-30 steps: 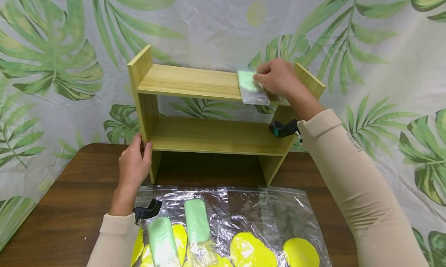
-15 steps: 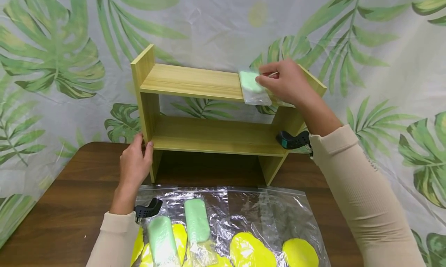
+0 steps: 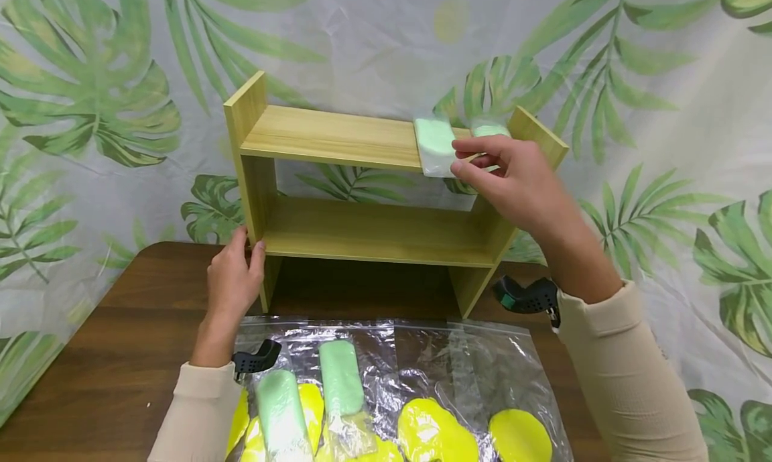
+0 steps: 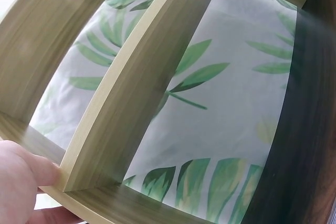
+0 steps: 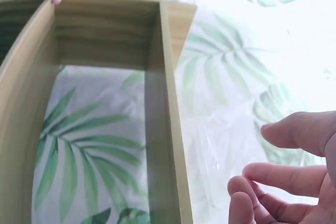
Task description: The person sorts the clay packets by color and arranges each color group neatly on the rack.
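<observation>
A small wooden shelf unit (image 3: 380, 233) stands on the table. My left hand (image 3: 232, 284) grips its left side panel at the middle board, thumb in front; the left wrist view shows the thumb (image 4: 39, 170) there too. On the top board lies a light green slab in a clear plastic bag (image 3: 435, 138), its front end over the board's edge. A second bagged green slab (image 3: 490, 128) sits farther right, partly hidden behind my right hand (image 3: 519, 180). That hand is beside the first bag, thumb and fingers parted; the right wrist view shows nothing between them.
In front of the shelf lies clear zip-bag plastic (image 3: 422, 361) with several yellow flat pieces (image 3: 520, 435). Two more bagged green slabs (image 3: 341, 378) rest on it. A leaf-print cloth (image 3: 374, 39) hangs close behind the shelf. The dark wood table (image 3: 151, 355) extends left.
My right hand has drawn back toward me and slightly right from the bagged slab, its fingers spreading. The second green slab has come into view. My left hand has kept its place.
</observation>
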Demonstrator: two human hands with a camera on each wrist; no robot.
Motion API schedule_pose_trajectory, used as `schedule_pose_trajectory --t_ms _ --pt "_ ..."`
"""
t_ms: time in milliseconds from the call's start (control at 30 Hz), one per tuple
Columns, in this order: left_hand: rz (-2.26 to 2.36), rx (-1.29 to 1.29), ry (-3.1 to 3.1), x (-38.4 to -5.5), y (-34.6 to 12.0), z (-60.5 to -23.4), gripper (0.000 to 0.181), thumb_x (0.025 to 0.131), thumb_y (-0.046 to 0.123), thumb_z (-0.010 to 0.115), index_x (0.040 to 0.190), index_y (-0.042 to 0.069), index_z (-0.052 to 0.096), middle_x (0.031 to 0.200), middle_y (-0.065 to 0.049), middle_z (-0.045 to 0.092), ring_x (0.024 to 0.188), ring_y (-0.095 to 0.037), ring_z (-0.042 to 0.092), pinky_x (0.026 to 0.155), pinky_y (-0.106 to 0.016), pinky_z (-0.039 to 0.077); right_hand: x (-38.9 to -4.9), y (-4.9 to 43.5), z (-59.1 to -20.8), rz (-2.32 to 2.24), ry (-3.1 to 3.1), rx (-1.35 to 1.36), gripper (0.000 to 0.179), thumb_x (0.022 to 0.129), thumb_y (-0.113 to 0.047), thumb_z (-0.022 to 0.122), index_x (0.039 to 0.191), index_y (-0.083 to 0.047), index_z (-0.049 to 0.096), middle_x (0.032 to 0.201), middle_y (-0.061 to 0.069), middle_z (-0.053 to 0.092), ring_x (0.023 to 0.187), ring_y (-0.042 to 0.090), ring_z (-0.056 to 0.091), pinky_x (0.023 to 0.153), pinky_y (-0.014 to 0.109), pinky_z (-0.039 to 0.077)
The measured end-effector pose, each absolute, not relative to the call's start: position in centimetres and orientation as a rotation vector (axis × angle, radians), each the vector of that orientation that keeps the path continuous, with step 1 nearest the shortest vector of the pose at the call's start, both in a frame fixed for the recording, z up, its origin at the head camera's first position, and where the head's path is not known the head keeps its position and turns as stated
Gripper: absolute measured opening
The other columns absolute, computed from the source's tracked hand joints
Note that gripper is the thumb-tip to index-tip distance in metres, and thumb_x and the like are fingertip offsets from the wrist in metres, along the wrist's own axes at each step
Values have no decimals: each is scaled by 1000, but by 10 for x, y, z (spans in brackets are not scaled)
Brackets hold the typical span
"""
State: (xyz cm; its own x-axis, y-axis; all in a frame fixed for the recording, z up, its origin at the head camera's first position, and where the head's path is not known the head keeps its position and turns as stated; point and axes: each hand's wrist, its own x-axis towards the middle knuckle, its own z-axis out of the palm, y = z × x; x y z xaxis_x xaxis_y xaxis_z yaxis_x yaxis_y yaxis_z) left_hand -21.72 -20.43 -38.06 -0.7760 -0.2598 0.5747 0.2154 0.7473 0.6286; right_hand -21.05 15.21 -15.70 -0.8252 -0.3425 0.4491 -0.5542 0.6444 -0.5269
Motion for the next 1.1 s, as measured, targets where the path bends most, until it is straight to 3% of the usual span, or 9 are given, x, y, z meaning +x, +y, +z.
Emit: schedule_pose_trajectory --t_ms 200,400,667,1100 --pt "-925 32 -2268 -218 -204 -380 31 99 20 51 120 -3 53 94 -26 66 83 -47 62 70 -60 42 -194 154 -176 1056 -2462 819 32 93 -19 65 123 -7 66 114 7 67 90 13 62 71 18 48" --pt "-924 35 -2265 -217 -204 -379 32 99 20 51 121 -3 53 96 -27 66 84 -47 62 71 -60 42 -183 151 -209 1252 -2419 883 33 94 -12 64 126 -7 63 119 5 63 97 14 61 76 21 49" --pt "-920 30 -2280 -215 -202 -381 31 99 19 52 121 -3 52 97 -27 66 84 -48 62 71 -61 41 -175 147 -247 1291 -2496 889 35 93 -13 65 128 -10 61 122 2 62 100 13 60 80 28 51" --pt "-918 17 -2268 -217 -203 -382 34 99 19 51 124 -4 52 100 -28 65 86 -49 62 73 -62 41 -172 135 -293 1548 -2458 912 36 93 -9 64 128 -5 59 119 8 61 97 18 61 81 32 52"
